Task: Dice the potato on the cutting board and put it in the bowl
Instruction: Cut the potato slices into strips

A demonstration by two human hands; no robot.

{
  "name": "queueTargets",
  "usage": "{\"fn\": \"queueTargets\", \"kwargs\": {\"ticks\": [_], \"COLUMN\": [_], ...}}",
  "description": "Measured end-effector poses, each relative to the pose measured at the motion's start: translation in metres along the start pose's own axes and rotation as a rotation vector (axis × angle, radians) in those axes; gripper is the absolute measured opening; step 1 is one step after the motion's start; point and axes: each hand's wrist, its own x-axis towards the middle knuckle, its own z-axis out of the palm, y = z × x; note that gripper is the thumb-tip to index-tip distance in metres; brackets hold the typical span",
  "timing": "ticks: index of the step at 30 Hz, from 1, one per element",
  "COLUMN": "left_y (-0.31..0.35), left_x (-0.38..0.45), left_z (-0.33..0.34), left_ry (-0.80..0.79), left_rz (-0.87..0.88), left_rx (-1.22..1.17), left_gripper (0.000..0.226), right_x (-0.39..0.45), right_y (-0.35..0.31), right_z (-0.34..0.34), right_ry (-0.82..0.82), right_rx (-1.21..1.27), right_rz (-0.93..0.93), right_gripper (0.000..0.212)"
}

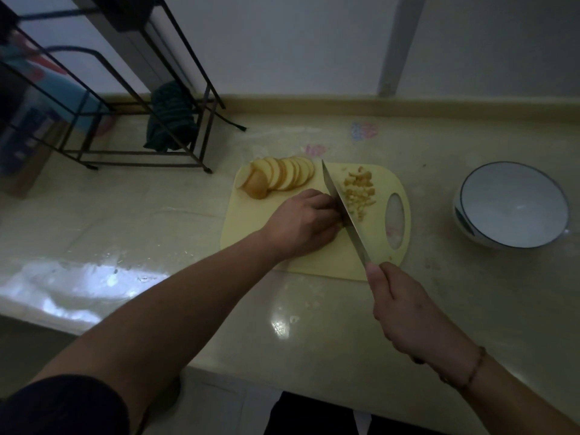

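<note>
Landmark: cutting board point(276, 252), pale yellow, on the counter point(314, 324).

Left hand point(303, 222) sits mid-board, fingers curled down over whatever potato piece is under the blade; the piece itself is hidden by the hand. Judged purpose: pinning the stock so it does not slide, knuckles against the blade as a guide.

Right hand point(408, 312) is off the board's near edge, wrapped round the knife handle, thumb laid along the top. The knife point(342, 211) runs diagonally across the board, tip toward the far edge, blade just beside the left-hand fingers.

Potato, three lots:
- fanned slices point(279, 178) at the board's far-left corner, uncut, overlapping one another; likely parked there to keep the cutting zone free.
- diced pieces point(359, 193) on the right of the blade, near the board's handle hole; pushed aside as finished, by the look of it.
- piece under the left hand, not visible.

Containers: one bowl point(511, 205), white with dark rim, well to the right of the board. Nothing visible in it. Transfer not yet begun; dicing judged under halfway.
</note>
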Motion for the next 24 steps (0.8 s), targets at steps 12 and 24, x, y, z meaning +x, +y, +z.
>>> {"fn": "queueTargets", "kwargs": {"ticks": [12, 24], "left_y": [0.004, 0.007], "left_x": [-0.005, -0.011], "left_z": [0.006, 0.005], "left_ry": [0.08, 0.047], "left_rz": [-0.015, -0.068], "left_rx": [0.007, -0.006], "left_gripper": [0.015, 0.021], "right_x": [0.009, -0.005], "right_y": [0.015, 0.004], "right_z": [-0.016, -0.006], "right_ry": [0.068, 0.064], "right_rx": [0.082, 0.0], "right_rz": [-0.028, -0.087], "right_gripper": [0.069, 0.046]}}
